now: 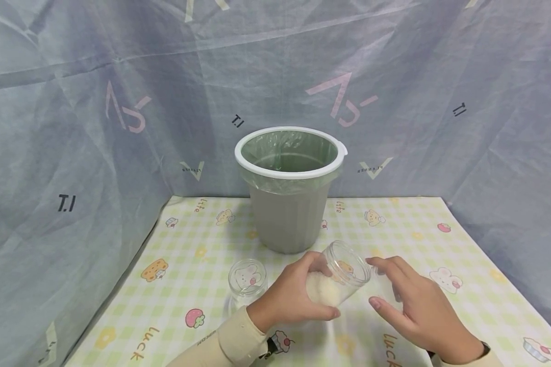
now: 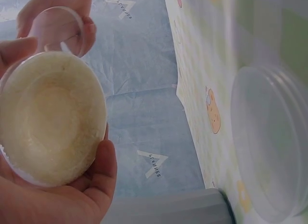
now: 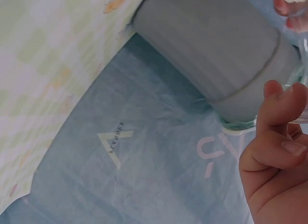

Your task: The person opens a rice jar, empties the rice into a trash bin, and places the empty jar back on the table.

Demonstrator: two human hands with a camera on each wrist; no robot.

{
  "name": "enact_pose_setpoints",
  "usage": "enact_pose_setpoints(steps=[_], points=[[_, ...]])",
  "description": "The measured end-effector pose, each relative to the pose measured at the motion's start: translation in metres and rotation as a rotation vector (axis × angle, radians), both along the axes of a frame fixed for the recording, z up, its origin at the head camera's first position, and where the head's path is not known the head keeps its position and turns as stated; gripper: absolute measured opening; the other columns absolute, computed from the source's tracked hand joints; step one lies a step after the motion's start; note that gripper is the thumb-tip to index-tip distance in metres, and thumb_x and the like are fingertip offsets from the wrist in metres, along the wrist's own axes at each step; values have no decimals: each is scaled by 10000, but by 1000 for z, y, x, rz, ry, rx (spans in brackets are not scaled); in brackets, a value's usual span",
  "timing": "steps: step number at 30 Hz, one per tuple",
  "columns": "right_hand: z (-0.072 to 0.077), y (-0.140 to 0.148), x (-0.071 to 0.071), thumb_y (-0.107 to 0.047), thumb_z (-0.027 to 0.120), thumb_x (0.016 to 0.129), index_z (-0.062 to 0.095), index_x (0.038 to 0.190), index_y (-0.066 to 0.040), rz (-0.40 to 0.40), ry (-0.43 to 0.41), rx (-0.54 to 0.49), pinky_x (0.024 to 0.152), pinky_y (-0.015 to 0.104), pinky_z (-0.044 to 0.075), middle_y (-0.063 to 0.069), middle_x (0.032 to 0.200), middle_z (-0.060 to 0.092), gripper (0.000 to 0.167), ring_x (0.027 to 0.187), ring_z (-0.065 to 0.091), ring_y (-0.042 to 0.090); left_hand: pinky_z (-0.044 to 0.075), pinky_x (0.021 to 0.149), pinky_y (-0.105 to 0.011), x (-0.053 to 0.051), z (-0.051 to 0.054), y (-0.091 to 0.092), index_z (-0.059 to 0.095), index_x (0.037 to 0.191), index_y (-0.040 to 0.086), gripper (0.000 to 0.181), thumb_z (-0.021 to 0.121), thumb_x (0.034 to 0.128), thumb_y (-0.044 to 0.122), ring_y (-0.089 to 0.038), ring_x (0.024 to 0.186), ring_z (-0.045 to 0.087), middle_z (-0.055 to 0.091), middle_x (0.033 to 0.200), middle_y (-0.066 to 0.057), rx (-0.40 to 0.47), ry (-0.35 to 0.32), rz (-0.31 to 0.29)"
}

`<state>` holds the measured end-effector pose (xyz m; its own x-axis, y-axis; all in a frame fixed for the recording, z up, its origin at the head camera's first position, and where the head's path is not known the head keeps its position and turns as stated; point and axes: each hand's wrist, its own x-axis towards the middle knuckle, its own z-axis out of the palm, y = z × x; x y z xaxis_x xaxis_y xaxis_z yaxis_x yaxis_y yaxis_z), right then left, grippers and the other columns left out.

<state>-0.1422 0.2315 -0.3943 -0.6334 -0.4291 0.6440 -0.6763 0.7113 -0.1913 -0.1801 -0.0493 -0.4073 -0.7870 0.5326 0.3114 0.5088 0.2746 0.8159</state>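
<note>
My left hand [image 1: 294,293] grips a clear jar [image 1: 349,262] with white grainy contents [image 1: 322,289]. The jar tilts, its uncovered mouth facing up and to the right; its pale round base [image 2: 50,120] fills much of the left wrist view. Beside that mouth is my right hand [image 1: 415,300], its thumb and fingers around a clear round lid [image 1: 387,288], which is hard to make out against the tablecloth. In the right wrist view, its curled fingers [image 3: 276,118] appear at the right edge. A second clear jar [image 1: 248,280] stands left of my left hand.
A grey trash bin [image 1: 289,219] with a white rim [image 1: 290,174] and a green liner stands behind the hands at the back of the table. The checked tablecloth [image 1: 183,290] carries cartoon prints. Grey-blue fabric [image 1: 395,61] hangs at the back and sides.
</note>
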Motion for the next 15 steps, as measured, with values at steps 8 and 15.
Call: enact_pose_setpoints(steps=[8,15], points=[[-17,0,1,-366,800,878,574,1402,-223,-85,-108,84,531,170,375,-135,1187,561,588,620,377,-83,461,1030,-289,0,2,-3,518,1256,317,688,933,707,325,-110,1202,599,613,1236,119,2,-1,-4],[-30,0,-1,-544,759,886,606,1367,-211,-173,-153,188,515,210,403,-128,1183,557,605,668,474,-58,457,1048,-304,0,3,-3,499,1286,326,713,928,717,344,-90,1218,583,595,1240,142,-9,-15,-10]])
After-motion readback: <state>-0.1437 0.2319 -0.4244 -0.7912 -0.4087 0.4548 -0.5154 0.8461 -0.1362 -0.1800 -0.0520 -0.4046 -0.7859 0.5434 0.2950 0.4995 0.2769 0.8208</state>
